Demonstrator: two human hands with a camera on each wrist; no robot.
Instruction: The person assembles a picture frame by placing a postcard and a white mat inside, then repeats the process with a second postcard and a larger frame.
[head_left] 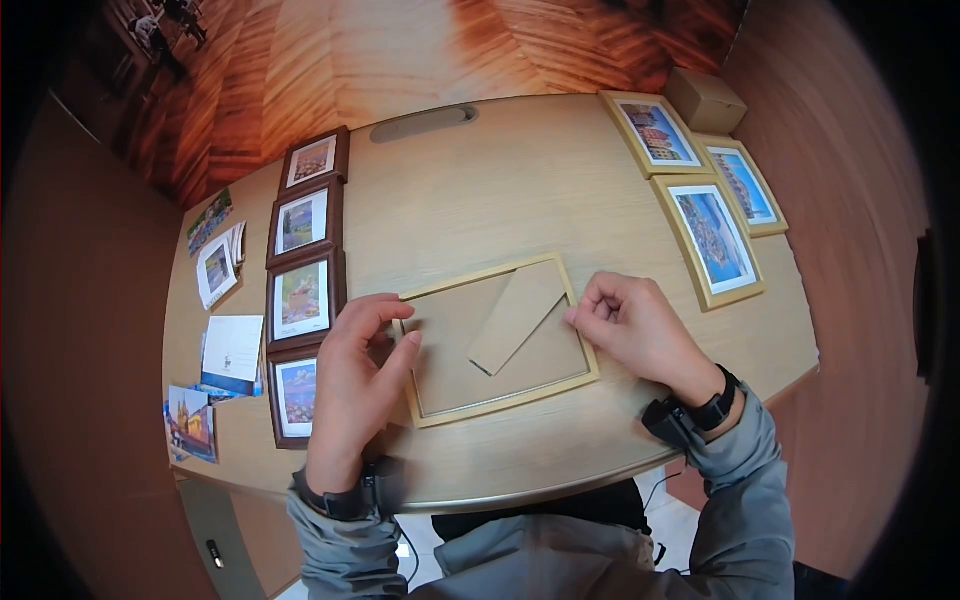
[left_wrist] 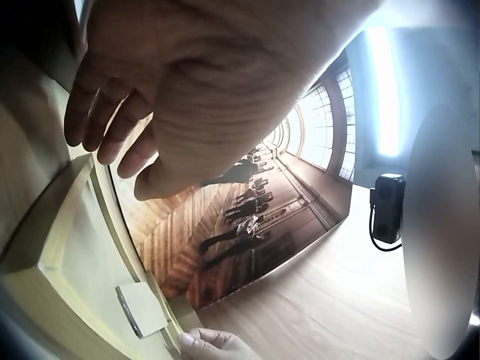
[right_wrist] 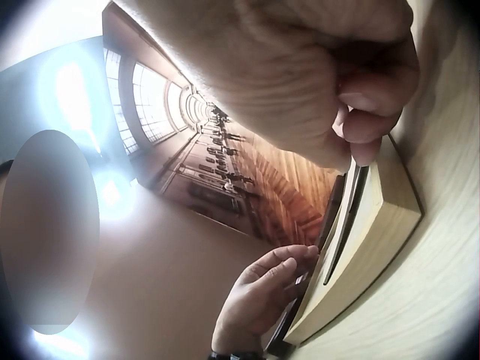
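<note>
I observe my left grip [head_left: 352, 375] resting straight-fingered on the face-down frame's [head_left: 497, 345] left edge, my right grip [head_left: 630, 325] curled, pinching its right edge, on the desk [head_left: 480, 190].

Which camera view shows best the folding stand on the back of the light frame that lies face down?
The head view: the stand lies whole, flat across the frame back, between both hands. The left wrist view shows only part of the frame's edge; the right wrist view shows its side, no stand.

Four dark framed pictures [head_left: 306, 290] left, three light frames [head_left: 710, 235] right, loose postcards [head_left: 218, 262].
</note>
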